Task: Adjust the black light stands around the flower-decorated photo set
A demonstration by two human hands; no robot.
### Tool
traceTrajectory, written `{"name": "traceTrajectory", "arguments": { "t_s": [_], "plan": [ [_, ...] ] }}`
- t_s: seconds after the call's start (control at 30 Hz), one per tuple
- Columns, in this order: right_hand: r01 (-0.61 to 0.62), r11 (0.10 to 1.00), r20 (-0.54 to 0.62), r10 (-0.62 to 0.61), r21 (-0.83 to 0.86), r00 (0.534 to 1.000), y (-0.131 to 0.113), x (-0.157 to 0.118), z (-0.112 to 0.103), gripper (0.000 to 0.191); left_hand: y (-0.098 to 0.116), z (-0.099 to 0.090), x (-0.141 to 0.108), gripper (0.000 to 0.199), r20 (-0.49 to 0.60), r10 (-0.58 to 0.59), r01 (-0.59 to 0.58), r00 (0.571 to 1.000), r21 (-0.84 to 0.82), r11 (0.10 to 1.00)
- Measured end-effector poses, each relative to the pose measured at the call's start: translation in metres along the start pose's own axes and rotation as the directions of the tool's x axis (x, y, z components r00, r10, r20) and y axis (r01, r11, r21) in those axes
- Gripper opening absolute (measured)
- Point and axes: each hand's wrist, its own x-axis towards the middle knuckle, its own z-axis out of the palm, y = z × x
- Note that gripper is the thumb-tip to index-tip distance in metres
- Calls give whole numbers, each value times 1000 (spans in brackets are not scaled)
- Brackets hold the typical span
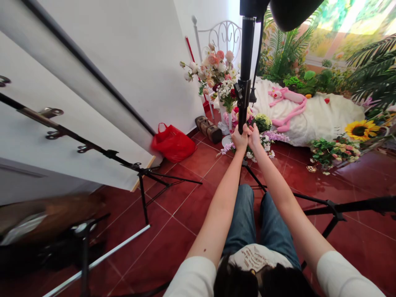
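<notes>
A black light stand (245,70) rises upright in front of me, with a clamp knob partway up its pole and a dark lamp head (293,12) cut off at the top. My left hand (240,140) is wrapped round the pole below the knob. Close against it on the right, my right hand (254,138) is closed with its fingertips at the same part of the pole; what exactly they pinch is partly hidden. A cable (259,53) hangs beside the pole, ending in a black plug (253,95). Below my hands the stand's legs (255,179) spread over the floor.
Flower bouquets (216,68) stand behind the pole. A pink plush toy (289,99) lies on white cloth (328,119). At the left are a backdrop stand with clips (83,134) and a red bag (173,142). More black tripod legs (334,208) reach across the red tiles at right.
</notes>
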Motion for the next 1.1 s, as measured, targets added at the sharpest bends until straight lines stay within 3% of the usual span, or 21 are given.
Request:
{"name": "traceTrajectory", "arguments": {
  "t_s": [0.1, 0.17, 0.23, 0.3, 0.37, 0.43, 0.47, 0.53, 0.63, 0.7, 0.83, 0.93, 1.0, 1.1],
  "plan": [
    [-70, 958, -107, 103, 276, 989, -1, -6, -6, 55, 1, -1, -1, 60, 14, 2, -2, 1000, -11, 1000],
    [-33, 949, -168, 90, 315, 982, -7, -10, -11, 53, 1, -1, -1, 62, 9, 8, -8, 1000, -11, 1000],
    [80, 965, -203, -29, 251, 979, -20, -12, -15, 50, 1, -1, -2, 64, 0, 22, -22, 1000, -16, 1000],
    [265, 954, -168, -241, 139, 956, -40, -12, -17, 45, 1, -1, -2, 65, 0, 33, -33, 999, -31, 999],
    [475, 880, -51, -474, 9, 879, -63, -9, -16, 57, 0, 0, -2, 66, 4, 37, -37, 999, -47, 998],
    [643, 758, 119, -632, -112, 766, -84, -4, -11, 77, -2, 1, -1, 66, 8, 36, -35, 999, -57, 998],
    [697, 697, 203, -667, -169, 717, -93, 0, -7, 81, -2, 1, 0, 65, 11, 34, -33, 999, -61, 998],
    [748, 603, 328, -672, -277, 664, -106, 5, 1, 81, -4, 1, 1, 64, 37, 28, -25, 999, -79, 997],
    [745, 539, 417, -617, -394, 667, -111, 6, 11, 79, -7, -4, 4, 60, 115, 29, -15, 993, -123, 992],
    [724, 556, 419, -591, -407, 689, -106, 1, 17, 78, -12, -8, 4, 55, 130, 49, -32, 990, -136, 990],
    [649, 647, 280, -588, -400, 759, -90, -15, 28, 76, -31, -15, -4, 39, 180, 81, -49, 980, -175, 983],
    [579, 661, 219, -549, -477, 807, -77, -18, 30, 72, -46, -15, -14, 31, 239, 36, -1, 970, -146, 989],
    [582, 648, 272, -521, -492, 809, -66, -17, 24, 74, -52, -14, -17, 26, 240, 12, 16, 971, -114, 993],
    [631, 631, 392, -494, -451, 776, -43, -19, 10, 83, -54, -10, -17, 25, 234, 36, -6, 971, -128, 992]
  ]
}}
